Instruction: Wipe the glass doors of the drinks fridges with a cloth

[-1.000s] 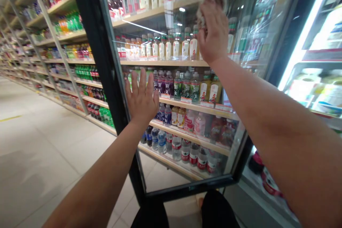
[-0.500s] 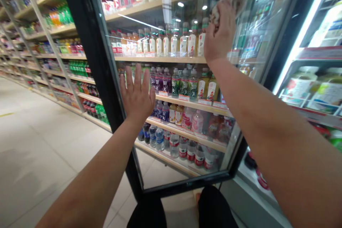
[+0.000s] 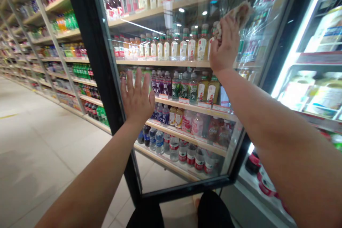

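In the right grip (image 3: 225, 44), its fingers curled together, a bunched cloth (image 3: 242, 13) was held against the upper part of a glass door (image 3: 192, 19), folds showing past the fingertips and beside the thumb. The left grip (image 3: 138, 97) was spread flat, lower on the pane, well apart from the cloth. The pane was edged by a black frame (image 3: 89, 39), and bottles (image 3: 184, 87) were seen through it.

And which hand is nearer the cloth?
Right. The right hand holds the cloth against the glass door. The left hand is apart from it, lower and farther left in view, open with palm toward the pane.
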`<state>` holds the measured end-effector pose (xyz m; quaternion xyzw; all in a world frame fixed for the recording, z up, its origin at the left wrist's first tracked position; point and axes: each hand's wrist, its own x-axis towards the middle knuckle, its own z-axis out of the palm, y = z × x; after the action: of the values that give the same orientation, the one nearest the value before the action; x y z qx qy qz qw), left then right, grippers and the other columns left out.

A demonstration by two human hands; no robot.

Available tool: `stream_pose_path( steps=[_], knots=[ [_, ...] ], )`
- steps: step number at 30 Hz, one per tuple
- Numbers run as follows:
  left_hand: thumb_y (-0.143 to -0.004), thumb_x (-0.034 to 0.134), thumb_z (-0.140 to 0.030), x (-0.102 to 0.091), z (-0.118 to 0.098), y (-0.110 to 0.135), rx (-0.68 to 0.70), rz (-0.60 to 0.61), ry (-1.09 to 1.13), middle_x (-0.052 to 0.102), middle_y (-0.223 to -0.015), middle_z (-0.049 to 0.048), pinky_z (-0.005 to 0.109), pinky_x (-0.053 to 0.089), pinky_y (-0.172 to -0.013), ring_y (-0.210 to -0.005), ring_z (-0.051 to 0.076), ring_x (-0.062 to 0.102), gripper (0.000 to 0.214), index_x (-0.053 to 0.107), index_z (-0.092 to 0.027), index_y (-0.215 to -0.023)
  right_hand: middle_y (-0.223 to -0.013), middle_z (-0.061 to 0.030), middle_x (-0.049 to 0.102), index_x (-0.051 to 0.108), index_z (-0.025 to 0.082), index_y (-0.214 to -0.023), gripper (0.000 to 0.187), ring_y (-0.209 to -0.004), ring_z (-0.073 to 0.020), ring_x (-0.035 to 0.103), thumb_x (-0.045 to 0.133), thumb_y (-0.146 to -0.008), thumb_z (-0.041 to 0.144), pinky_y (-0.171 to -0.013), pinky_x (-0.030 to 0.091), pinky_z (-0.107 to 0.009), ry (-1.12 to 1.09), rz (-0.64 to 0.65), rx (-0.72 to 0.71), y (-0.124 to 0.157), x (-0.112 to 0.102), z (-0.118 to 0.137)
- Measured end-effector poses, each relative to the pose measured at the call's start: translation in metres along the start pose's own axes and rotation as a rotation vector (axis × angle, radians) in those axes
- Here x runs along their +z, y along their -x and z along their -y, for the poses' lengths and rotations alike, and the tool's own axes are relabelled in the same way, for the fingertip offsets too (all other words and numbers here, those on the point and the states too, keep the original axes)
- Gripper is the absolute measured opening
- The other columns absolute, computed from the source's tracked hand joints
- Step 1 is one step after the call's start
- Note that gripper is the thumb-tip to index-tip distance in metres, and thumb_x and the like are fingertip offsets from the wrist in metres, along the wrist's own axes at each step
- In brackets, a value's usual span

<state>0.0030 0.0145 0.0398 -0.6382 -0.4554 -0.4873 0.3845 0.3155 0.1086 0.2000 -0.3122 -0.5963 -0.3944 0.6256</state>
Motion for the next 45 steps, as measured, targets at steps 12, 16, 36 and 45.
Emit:
stream_pose_path(
  steps=[12, 16, 36, 45],
  knots=[
    [-0.100, 0.051, -0.029, -0.001, 0.002, -0.001, -0.029, 0.031, 0.025, 0.020, -0.171, 0.0065, 0.056, 0.002, -0.132, -0.160, 0.031, 0.003, 0.068, 0.031, -0.022, -0.164, -0.154, -0.0022, 0.052, 0.050, 0.029, -0.148, 0.053, -0.149, -0.0218, 0.037, 0.041, -0.096, 0.024, -0.129, 0.027, -0.048, 0.040, -0.172, 0.069, 0.026, 0.013, -0.014],
    [-0.101, 0.051, -0.030, -0.002, 0.001, 0.000, -0.039, 0.046, 0.052, 0.015, -0.172, 0.0027, 0.054, -0.001, -0.133, -0.160, 0.029, 0.001, 0.067, 0.031, -0.022, -0.164, -0.159, -0.0028, 0.046, 0.045, 0.028, -0.152, 0.057, -0.155, -0.0246, 0.029, 0.042, -0.095, 0.026, -0.130, 0.024, -0.055, 0.007, -0.023, -0.038, 0.033, 0.000, -0.004],
    [-0.099, 0.051, -0.029, 0.001, 0.004, 0.003, -0.018, 0.017, 0.058, 0.017, -0.171, 0.0044, 0.053, 0.000, -0.133, -0.160, 0.028, 0.002, 0.069, 0.030, -0.023, -0.165, -0.156, -0.0128, 0.047, 0.052, 0.013, -0.147, 0.063, -0.154, -0.0284, 0.034, 0.037, -0.087, 0.018, -0.130, 0.025, -0.055, 0.071, -0.036, 0.172, 0.046, -0.008, 0.003],
    [-0.099, 0.052, -0.028, 0.001, 0.003, 0.004, -0.023, 0.018, 0.044, 0.020, -0.171, 0.0065, 0.054, 0.003, -0.133, -0.160, 0.030, 0.005, 0.070, 0.029, -0.024, -0.165, -0.158, -0.0049, 0.047, 0.049, 0.025, -0.152, 0.063, -0.158, -0.0290, 0.025, 0.043, -0.090, 0.024, -0.129, 0.023, -0.063, 0.006, 0.269, -0.113, 0.057, -0.023, 0.017]
  ],
)
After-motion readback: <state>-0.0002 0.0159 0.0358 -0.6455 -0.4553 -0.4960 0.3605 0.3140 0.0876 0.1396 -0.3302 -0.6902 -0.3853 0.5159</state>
